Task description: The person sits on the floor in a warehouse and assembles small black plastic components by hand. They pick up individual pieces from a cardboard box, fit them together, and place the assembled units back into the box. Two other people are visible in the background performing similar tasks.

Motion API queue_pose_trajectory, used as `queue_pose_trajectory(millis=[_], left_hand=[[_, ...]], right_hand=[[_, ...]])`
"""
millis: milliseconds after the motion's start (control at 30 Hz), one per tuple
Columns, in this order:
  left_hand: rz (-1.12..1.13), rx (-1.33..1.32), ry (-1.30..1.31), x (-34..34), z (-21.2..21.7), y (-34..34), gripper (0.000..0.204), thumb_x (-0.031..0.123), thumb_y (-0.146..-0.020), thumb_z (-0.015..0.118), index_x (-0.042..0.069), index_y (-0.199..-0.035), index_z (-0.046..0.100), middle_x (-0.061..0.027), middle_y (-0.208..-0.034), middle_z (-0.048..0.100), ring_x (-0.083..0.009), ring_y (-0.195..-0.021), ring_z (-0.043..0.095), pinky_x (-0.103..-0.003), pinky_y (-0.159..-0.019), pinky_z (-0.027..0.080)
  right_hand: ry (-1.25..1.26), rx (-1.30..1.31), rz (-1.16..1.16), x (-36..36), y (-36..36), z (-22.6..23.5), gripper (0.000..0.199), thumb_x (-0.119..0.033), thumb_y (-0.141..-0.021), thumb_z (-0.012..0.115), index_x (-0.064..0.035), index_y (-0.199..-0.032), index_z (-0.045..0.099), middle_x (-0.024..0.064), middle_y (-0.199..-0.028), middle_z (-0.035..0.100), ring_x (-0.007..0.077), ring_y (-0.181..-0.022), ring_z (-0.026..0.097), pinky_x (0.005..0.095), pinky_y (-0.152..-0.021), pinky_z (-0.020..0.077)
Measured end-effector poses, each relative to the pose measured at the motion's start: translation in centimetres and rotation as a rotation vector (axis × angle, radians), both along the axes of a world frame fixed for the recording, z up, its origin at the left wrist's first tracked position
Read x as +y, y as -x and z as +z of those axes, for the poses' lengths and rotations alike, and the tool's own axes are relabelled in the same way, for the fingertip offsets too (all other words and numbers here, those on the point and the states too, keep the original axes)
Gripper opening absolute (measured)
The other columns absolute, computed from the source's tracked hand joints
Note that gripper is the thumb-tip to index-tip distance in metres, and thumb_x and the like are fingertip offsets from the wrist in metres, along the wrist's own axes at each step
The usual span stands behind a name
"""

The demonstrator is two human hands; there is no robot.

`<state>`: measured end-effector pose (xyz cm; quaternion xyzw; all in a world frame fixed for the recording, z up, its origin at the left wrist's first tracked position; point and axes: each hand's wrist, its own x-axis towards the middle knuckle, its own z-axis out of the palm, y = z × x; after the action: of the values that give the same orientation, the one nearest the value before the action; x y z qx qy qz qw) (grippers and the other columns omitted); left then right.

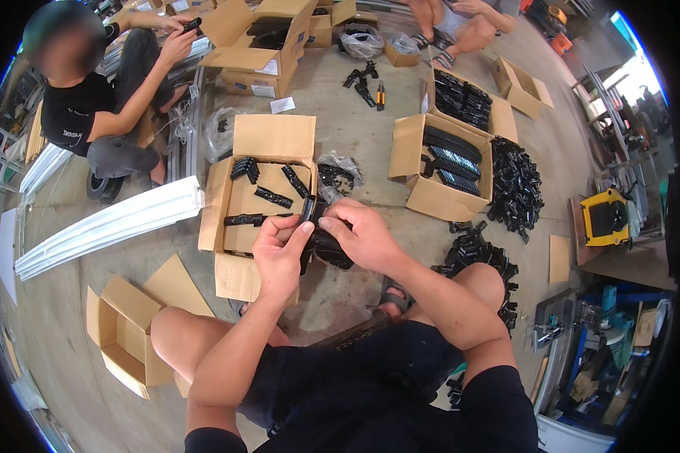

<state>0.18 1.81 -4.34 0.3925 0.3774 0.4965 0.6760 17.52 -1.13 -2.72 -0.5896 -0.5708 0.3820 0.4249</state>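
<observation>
My left hand [278, 255] pinches a narrow black part [308, 209] between thumb and fingers, held over the right edge of an open cardboard box [273, 137]. The fingers of my right hand [364, 235] are closed at the same part's right side, the thumb close to it. The part looks like a small plastic fitting; its exact kind is unclear. Several black pieces [273, 198] lie inside the box. Just below my hands is a dark bundle [331, 249], partly covered by my fingers. A clear plastic bag with black bits [338, 175] lies beyond my right hand.
To the right, cardboard boxes [404, 147] hold rows of black parts, with loose piles [515, 189] beside them. An empty carton [125, 332] and white metal profiles [113, 225] lie left. A co-worker [79, 113] sits far left; another person [461, 30] squats behind. A utility knife [381, 97] lies ahead.
</observation>
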Motion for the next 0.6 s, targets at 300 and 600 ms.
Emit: queue_pose_trajectory(millis=[300, 600], left_hand=[[0.004, 0.032, -0.044, 0.1, -0.4, 0.0, 0.016, -0.002, -0.094, 0.072, -0.002, -0.107, 0.061, -0.0094, -0.097, 0.073, -0.0073, -0.084, 0.066, -0.020, -0.076, 0.053], [0.004, 0.085, -0.051, 0.0, 0.0, -0.1, 0.016, -0.001, -0.094, 0.072, 0.001, -0.106, 0.062, -0.0069, -0.092, 0.073, -0.0050, -0.079, 0.065, -0.019, -0.069, 0.051]], right_hand=[[0.181, 0.173, -0.040, 0.0, 0.0, -0.3, 0.020, -0.017, -0.094, 0.073, 0.0029, -0.095, 0.068, 0.0073, -0.090, 0.063, 0.0135, -0.080, 0.063, 0.0306, -0.070, 0.0511], [0.237, 0.344, 0.025, 0.2, -0.3, -1.3, 0.015, -0.011, -0.098, 0.070, 0.0020, -0.102, 0.065, 0.0025, -0.092, 0.061, 0.0077, -0.081, 0.058, 0.0253, -0.073, 0.0504]])
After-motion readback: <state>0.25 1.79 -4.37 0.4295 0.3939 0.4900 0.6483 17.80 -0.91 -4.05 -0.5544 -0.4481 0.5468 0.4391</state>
